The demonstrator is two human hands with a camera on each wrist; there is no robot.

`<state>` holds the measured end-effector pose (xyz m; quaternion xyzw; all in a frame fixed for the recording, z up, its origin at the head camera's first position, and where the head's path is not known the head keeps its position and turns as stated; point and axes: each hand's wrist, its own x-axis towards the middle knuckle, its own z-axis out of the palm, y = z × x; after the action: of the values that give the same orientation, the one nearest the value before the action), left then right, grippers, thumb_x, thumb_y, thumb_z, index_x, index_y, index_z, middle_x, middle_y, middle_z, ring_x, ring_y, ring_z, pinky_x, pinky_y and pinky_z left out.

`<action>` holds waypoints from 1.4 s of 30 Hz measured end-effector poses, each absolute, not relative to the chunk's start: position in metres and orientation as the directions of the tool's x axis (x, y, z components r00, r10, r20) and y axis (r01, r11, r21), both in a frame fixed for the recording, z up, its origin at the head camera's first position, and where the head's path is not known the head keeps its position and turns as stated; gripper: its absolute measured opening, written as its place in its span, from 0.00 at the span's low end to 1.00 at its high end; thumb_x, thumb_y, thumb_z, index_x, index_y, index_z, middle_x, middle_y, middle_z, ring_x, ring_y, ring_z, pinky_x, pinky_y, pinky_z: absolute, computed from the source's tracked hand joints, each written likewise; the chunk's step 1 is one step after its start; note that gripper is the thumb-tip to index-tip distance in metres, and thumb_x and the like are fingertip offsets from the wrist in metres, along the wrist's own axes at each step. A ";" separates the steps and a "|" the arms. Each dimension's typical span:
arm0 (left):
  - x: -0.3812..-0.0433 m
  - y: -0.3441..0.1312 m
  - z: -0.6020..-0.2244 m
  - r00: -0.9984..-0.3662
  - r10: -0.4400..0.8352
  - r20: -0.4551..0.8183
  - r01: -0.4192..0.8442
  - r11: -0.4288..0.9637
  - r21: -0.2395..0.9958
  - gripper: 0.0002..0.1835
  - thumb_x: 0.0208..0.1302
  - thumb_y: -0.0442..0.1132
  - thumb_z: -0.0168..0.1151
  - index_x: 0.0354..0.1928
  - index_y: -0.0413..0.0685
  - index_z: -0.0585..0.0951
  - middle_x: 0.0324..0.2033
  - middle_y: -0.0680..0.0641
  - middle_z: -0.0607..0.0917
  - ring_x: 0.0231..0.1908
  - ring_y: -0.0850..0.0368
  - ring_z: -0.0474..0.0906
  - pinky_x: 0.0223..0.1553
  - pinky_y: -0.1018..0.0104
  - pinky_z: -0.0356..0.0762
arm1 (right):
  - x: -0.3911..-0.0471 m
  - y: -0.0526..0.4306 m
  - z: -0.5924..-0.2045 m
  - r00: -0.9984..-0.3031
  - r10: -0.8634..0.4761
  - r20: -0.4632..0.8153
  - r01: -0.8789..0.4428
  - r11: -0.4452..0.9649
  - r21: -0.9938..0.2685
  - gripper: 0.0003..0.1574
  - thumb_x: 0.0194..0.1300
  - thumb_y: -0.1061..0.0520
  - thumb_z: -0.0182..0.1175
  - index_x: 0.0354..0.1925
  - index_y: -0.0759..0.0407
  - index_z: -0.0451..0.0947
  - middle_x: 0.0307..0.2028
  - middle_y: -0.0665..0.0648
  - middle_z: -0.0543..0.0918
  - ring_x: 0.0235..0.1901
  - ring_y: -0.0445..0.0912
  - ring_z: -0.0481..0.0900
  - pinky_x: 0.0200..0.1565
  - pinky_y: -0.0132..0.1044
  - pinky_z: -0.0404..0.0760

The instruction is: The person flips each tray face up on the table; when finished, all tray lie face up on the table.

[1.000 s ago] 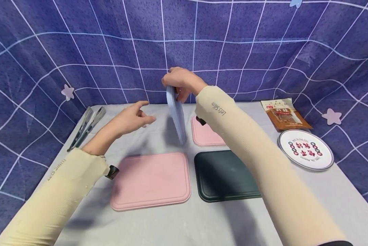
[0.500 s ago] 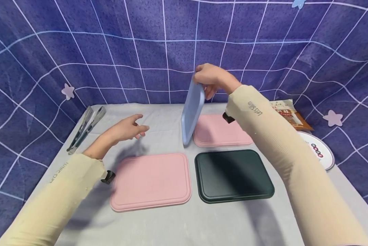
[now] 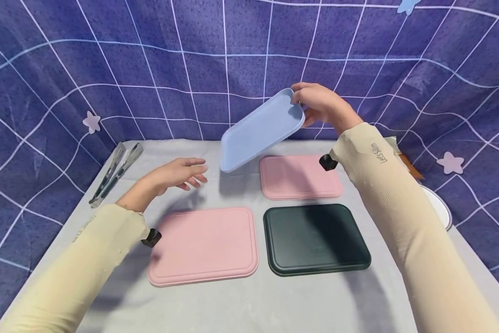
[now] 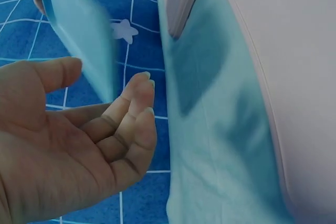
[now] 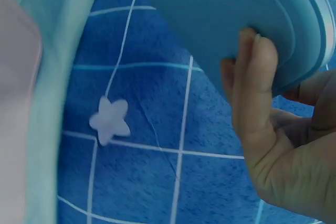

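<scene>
A light blue rectangular shallow tray [image 3: 259, 129] is up off the table, tilted, its left end lower. My right hand [image 3: 322, 104] grips the tray's upper right end. In the right wrist view, fingers [image 5: 255, 72] press against the tray's flat underside [image 5: 210, 9]. My left hand [image 3: 172, 178] hovers left of the tray, its fingers loosely bent and holding nothing. The left wrist view shows that palm [image 4: 58, 150] turned up, apart from the tray [image 4: 84, 30]. Below lie a large pink tray [image 3: 203, 245], a dark green tray [image 3: 316, 238] and a smaller pink tray [image 3: 295, 178].
Metal tongs [image 3: 116, 171] with dark handles lie at the table's left edge. On the right, my sleeve [image 3: 387, 185] partly covers a white round plate [image 3: 439, 208] and a brown food packet [image 3: 412, 167]. A blue gridded cloth [image 3: 149, 69] hangs behind the white table.
My right hand has carried the blue tray rightward and turned it from nearly edge-on to a broad, slanting face. The left hand has shifted slightly, its fingers now pointing right.
</scene>
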<state>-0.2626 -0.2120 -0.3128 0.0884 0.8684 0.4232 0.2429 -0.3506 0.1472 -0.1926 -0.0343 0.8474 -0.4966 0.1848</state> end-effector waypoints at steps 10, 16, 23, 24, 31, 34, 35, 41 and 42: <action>-0.270 -0.208 -0.311 -0.907 0.323 -0.271 -0.124 0.409 0.904 0.36 0.78 0.55 0.46 0.78 0.46 0.54 0.47 0.50 0.88 0.40 0.65 0.84 0.42 0.70 0.79 | -0.349 0.143 -0.221 -0.927 -0.288 -0.241 0.165 0.264 -0.950 0.41 0.75 0.57 0.45 0.80 0.44 0.45 0.62 0.62 0.72 0.23 0.42 0.85 0.32 0.36 0.86; -0.270 -0.220 -0.309 -0.930 0.287 -0.229 -0.123 0.344 0.931 0.35 0.78 0.50 0.49 0.79 0.46 0.52 0.36 0.62 0.85 0.36 0.68 0.85 0.38 0.73 0.79 | -0.347 0.138 -0.234 -0.921 -0.321 -0.221 0.162 0.201 -0.966 0.35 0.77 0.57 0.47 0.77 0.48 0.53 0.37 0.54 0.83 0.20 0.43 0.85 0.28 0.37 0.85; -0.267 -0.239 -0.304 -0.920 0.322 -0.223 -0.118 0.315 0.942 0.37 0.77 0.47 0.52 0.80 0.50 0.49 0.35 0.63 0.86 0.38 0.67 0.84 0.42 0.71 0.77 | -0.346 0.141 -0.242 -0.881 -0.395 -0.259 0.211 0.161 -0.964 0.36 0.77 0.56 0.50 0.77 0.46 0.51 0.36 0.52 0.84 0.25 0.43 0.86 0.30 0.37 0.85; -0.266 -0.241 -0.304 -0.919 0.323 -0.228 -0.124 0.312 0.942 0.38 0.77 0.46 0.53 0.81 0.51 0.49 0.34 0.63 0.86 0.38 0.67 0.84 0.42 0.71 0.77 | -0.347 0.142 -0.243 -0.872 -0.410 -0.265 0.215 0.165 -0.963 0.37 0.77 0.56 0.50 0.78 0.44 0.51 0.36 0.52 0.83 0.25 0.43 0.85 0.30 0.37 0.85; -0.265 -0.254 -0.305 -0.911 0.319 -0.263 -0.169 0.292 0.941 0.40 0.75 0.44 0.55 0.81 0.58 0.46 0.31 0.60 0.85 0.33 0.67 0.82 0.39 0.70 0.77 | -0.346 0.151 -0.253 -0.801 -0.518 -0.300 0.222 0.208 -0.953 0.45 0.75 0.59 0.54 0.80 0.36 0.45 0.39 0.54 0.82 0.27 0.45 0.87 0.28 0.39 0.85; -0.264 -0.258 -0.306 -0.905 0.328 -0.271 -0.174 0.296 0.939 0.42 0.74 0.43 0.57 0.81 0.58 0.45 0.30 0.60 0.85 0.32 0.67 0.82 0.37 0.71 0.77 | -0.346 0.153 -0.258 -0.782 -0.537 -0.317 0.236 0.216 -0.947 0.49 0.74 0.61 0.55 0.80 0.34 0.44 0.38 0.55 0.85 0.29 0.47 0.87 0.28 0.40 0.85; -0.263 -0.259 -0.306 -0.905 0.327 -0.272 -0.173 0.301 0.938 0.42 0.74 0.43 0.57 0.81 0.57 0.45 0.29 0.60 0.85 0.32 0.67 0.82 0.37 0.72 0.77 | -0.346 0.154 -0.260 -0.778 -0.541 -0.320 0.238 0.218 -0.947 0.50 0.73 0.62 0.56 0.80 0.33 0.44 0.38 0.56 0.85 0.29 0.47 0.87 0.28 0.40 0.85; -0.261 -0.263 -0.306 -0.911 0.319 -0.263 -0.158 0.319 0.935 0.43 0.73 0.42 0.59 0.81 0.54 0.46 0.27 0.60 0.86 0.31 0.68 0.82 0.36 0.73 0.78 | -0.346 0.151 -0.274 -0.764 -0.565 -0.314 0.228 0.218 -0.949 0.55 0.71 0.65 0.58 0.80 0.33 0.42 0.38 0.58 0.84 0.30 0.47 0.87 0.29 0.40 0.86; -0.260 -0.263 -0.306 -0.912 0.315 -0.263 -0.157 0.324 0.933 0.43 0.72 0.41 0.60 0.81 0.54 0.47 0.27 0.59 0.86 0.30 0.68 0.81 0.36 0.73 0.78 | -0.347 0.150 -0.277 -0.760 -0.569 -0.313 0.225 0.222 -0.949 0.55 0.70 0.65 0.58 0.80 0.33 0.41 0.38 0.57 0.84 0.30 0.47 0.87 0.29 0.40 0.86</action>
<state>-0.2604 -0.2632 -0.3063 0.0502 0.7878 0.5790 0.2040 -0.3467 0.1500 -0.2768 -0.1208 0.7110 -0.6121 0.3245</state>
